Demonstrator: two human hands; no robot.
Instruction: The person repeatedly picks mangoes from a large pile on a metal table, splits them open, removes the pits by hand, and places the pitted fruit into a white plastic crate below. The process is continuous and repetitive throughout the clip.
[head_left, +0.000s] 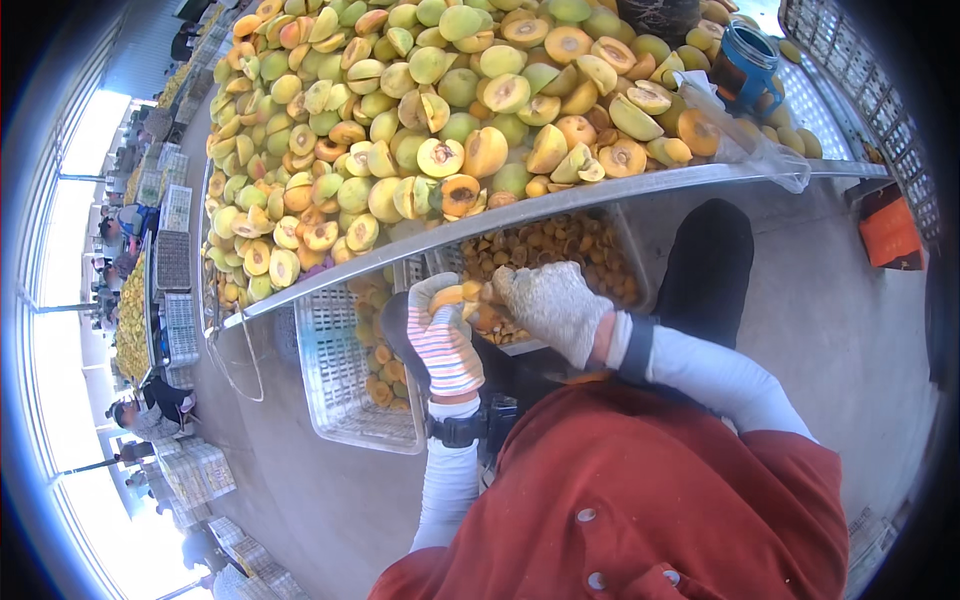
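Note:
My left hand (448, 345), in a striped knit glove, grips a piece of yellow-orange stone fruit (447, 298) between thumb and fingers. Close on its right, my right hand (559, 309) in a grey-white glove is curled, its fingertips meeting the fruit. Whether a small tool is inside that fist is hidden. Below both hands sits a container of small orange-brown pieces (577, 244), perhaps fruit stones. To the left, a white plastic crate (330, 397) holds pitted fruit halves (386, 375). Beyond the hands, a metal-edged table (525, 201) carries a heap of whole and halved stone fruit (420, 112).
A blue-handled jar (746, 64) and a clear plastic bag (772, 161) lie at the table's right end. An upright crate (870, 82) stands at far right, above an orange container (891, 231). A cord loop (244, 390) hangs at left. A seated person (154, 412) and stacked crates (195, 472) are farther left.

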